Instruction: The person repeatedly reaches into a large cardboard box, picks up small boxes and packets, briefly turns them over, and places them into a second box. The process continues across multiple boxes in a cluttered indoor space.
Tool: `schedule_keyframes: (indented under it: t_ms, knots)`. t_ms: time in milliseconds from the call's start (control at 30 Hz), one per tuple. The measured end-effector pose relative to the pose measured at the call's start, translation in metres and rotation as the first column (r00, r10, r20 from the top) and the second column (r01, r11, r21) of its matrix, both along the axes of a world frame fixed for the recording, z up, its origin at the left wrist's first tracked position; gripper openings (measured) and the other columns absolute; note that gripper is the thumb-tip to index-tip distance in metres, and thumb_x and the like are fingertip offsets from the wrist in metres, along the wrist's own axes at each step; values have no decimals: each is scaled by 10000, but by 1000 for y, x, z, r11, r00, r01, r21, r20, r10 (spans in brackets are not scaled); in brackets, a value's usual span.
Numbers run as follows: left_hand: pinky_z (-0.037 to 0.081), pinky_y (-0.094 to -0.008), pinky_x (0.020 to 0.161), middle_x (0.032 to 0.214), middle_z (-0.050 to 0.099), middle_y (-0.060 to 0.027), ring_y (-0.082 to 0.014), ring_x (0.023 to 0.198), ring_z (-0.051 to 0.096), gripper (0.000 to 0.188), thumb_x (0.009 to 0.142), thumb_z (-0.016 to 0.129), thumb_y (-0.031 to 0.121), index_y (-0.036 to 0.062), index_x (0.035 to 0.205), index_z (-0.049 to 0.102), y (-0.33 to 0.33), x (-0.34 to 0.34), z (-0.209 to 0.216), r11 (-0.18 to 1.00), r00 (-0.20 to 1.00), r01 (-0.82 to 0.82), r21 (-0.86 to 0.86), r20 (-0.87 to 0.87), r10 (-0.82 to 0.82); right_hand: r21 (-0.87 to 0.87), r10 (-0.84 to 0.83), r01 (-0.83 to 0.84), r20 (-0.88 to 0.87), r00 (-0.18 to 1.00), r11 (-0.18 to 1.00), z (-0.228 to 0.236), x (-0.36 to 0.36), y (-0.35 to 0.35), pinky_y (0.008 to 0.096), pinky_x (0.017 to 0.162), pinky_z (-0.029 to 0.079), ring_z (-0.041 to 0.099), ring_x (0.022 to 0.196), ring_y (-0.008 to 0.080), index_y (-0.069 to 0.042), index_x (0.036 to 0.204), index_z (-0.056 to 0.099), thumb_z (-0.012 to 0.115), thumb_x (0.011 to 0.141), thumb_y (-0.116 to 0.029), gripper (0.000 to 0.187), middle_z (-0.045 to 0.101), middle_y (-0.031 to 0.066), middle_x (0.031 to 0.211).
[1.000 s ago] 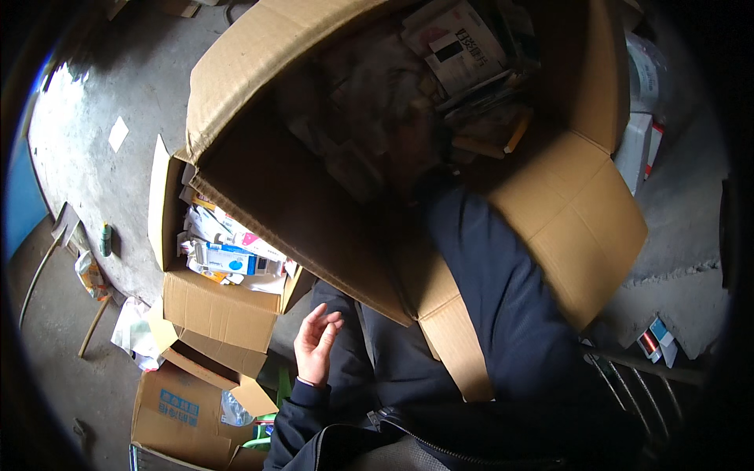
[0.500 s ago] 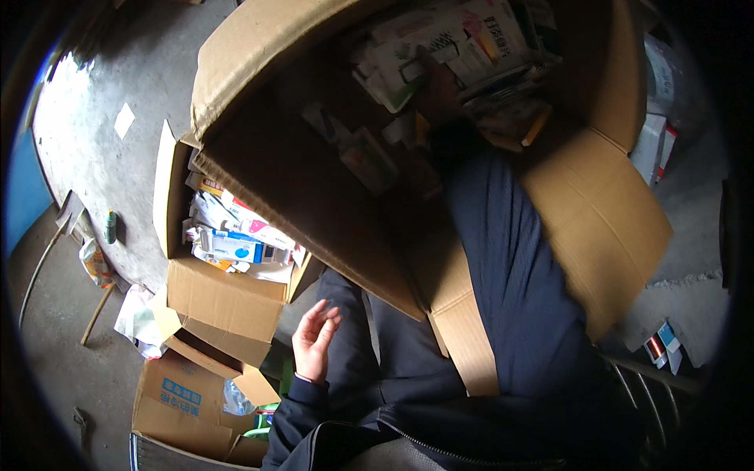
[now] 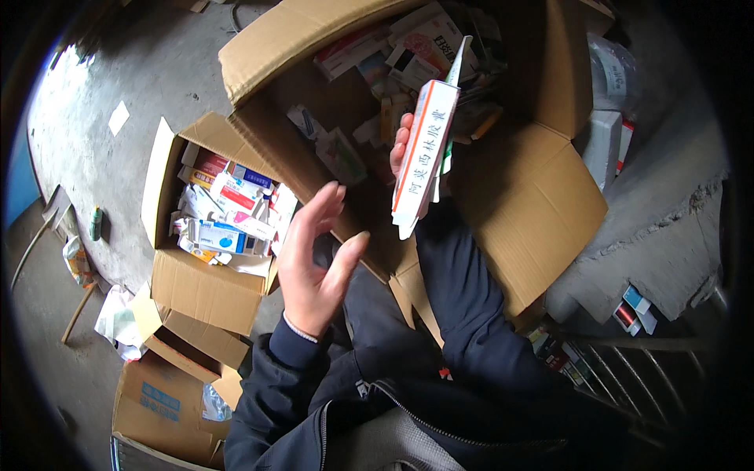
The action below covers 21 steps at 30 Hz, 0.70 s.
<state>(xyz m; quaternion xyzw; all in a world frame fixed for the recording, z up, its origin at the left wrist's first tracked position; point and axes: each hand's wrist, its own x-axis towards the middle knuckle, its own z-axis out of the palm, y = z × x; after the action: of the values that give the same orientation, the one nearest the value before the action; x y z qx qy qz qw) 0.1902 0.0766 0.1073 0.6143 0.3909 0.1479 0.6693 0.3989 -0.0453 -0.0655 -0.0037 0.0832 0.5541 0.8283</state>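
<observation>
My right hand grips a long white medicine carton with an orange stripe along one edge and an end flap standing up. Something green and white shows behind it, perhaps another carton; most of that hand is hidden. The carton is held over the opening of a large tilted cardboard box. Inside that box lie loose medicine packs in shadow. To the left of the carton, my left hand is raised, fingers and thumb apart, with nothing in it.
A smaller cardboard box at the left is filled with medicine cartons. Below it another open box stands with clear plastic inside. A concrete ledge, a white block and metal bars are on the right.
My right hand has come up out of the large box with the white medicine carton in it. My left hand has risen toward it, and the view has shifted slightly.
</observation>
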Motion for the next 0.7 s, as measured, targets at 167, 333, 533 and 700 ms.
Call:
schedule_keyframes:
  t_ms: [167, 333, 533, 700]
  knots:
    - [463, -351, 993, 1296, 594, -183, -254, 1189, 586, 800, 802, 816, 214, 7, 1447, 390, 1, 21, 15, 985, 996, 13, -169, 84, 2, -609, 107, -16, 114, 988, 793, 42, -36, 10, 400, 988, 500, 610, 1112, 268, -54, 1391, 472, 540, 986, -355, 509, 589, 141, 1301]
    - [390, -324, 1051, 1318, 520, -124, -191, 1234, 495, 944, 704, 900, 289, -21, 1415, 362, 3, -22, 12, 953, 987, -7, -304, 149, 55, -580, 424, -99, 457, 782, 809, 100, -64, 17, 363, 1003, 465, 571, 1171, 194, -49, 1366, 469, 696, 885, -97, 533, 597, 82, 1271]
    - [467, -317, 959, 1175, 618, -71, -179, 1097, 588, 618, 747, 806, 35, 13, 1298, 527, 1, -96, 4, 934, 979, -165, -316, 62, 194, -548, 560, -142, 751, 350, 824, 161, -89, 25, 397, 1036, 447, 563, 1207, 261, -1, 1183, 610, 703, 884, -103, 330, 598, 199, 1276]
    - [518, -316, 889, 1127, 690, -117, -240, 1059, 672, 457, 748, 702, -96, 25, 1180, 619, 16, -139, 14, 983, 995, 91, 157, 35, -97, -164, 437, -439, 627, 645, 883, 202, -70, 63, 449, 1009, 486, 615, 1167, 349, 20, 1142, 648, 519, 998, -420, 481, 630, 251, 1219]
